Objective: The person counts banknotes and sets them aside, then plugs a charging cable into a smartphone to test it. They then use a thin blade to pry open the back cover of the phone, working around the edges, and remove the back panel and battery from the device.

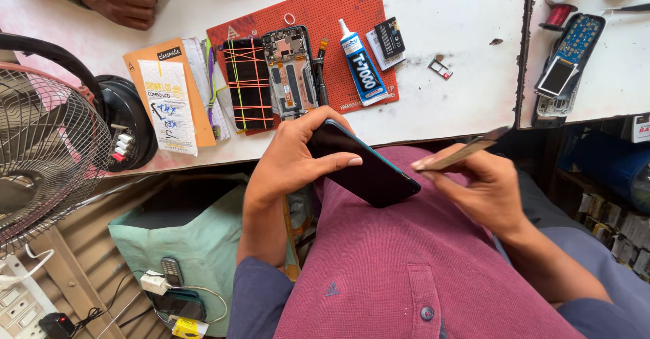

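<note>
My left hand (288,160) holds a dark phone (365,166) in front of my tummy, just below the edge of the white table (440,102). My fingers are curled tight around the phone's top end, and my thumb lies flat across its dark face. The phone is long and thin. Its long side slants: the top end points up and left toward the table, and the bottom end points down and right toward my other hand.

My right hand (484,190) is just right of the phone. Its fingers are pinched shut on a thin flat tool (467,151). The tool points up and right, away from the phone, and I cannot tell if it touches the phone.

Above the phone, on the table, lies a red mat (338,7). On the mat are an opened phone (291,72), a screen wrapped in rubber bands (248,85) and a glue tube (360,65).
</note>
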